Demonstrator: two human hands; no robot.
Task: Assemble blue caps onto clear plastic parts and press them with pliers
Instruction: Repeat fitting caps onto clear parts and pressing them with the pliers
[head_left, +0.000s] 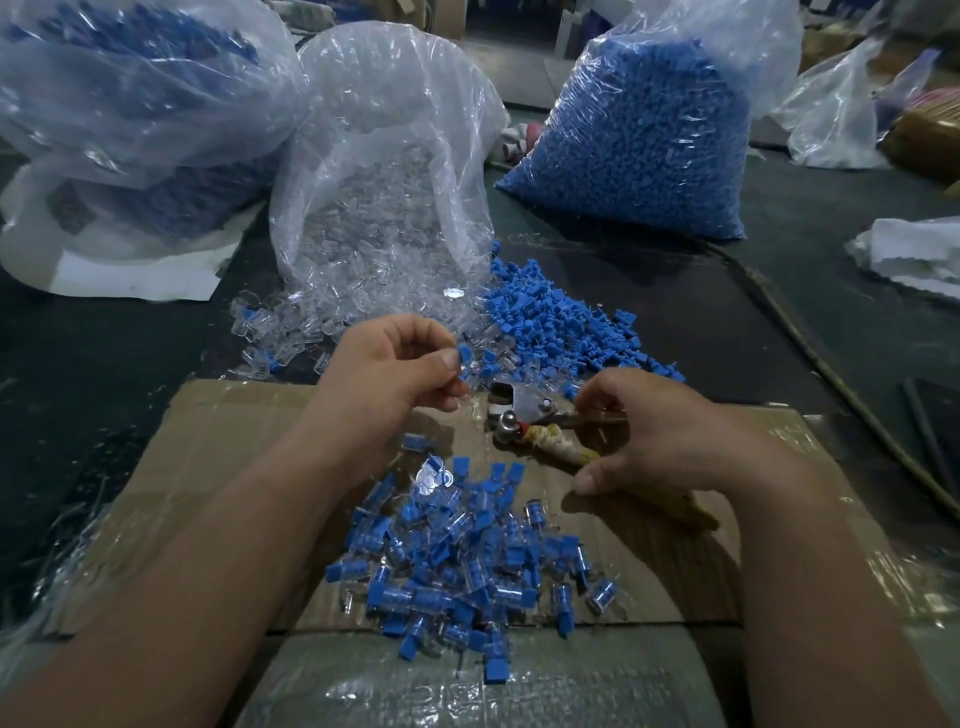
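In the head view, the left grip (395, 364) pinches a blue cap (465, 357) between thumb and forefinger. A clear part (471, 385) seems to hang beneath it, though its outline is hard to make out. The right grip (660, 431) is curled round the cloth-wrapped handles of the pliers (524, 410). Their metal head rests on the cardboard (218, 441) just left of that grip, pointing towards the left grip and near the cap, but apart from it.

The piece looks tiny, light and stiff, and its smooth plastic is probably slippery. The best hold is likely a fingertip pinch on the sides of the clear body, leaving the cap bare for the jaws. Thin clear plastic may crack, so a moderate squeeze seems wise. The pliers are the heavier item, and their wrapping should give sure purchase.

Beyond the right grip lie loose caps (561, 322), and beyond the left grip spilled clear parts (363, 291). Nearer the person, between both grips, sits a heap of capped pieces (457, 561).
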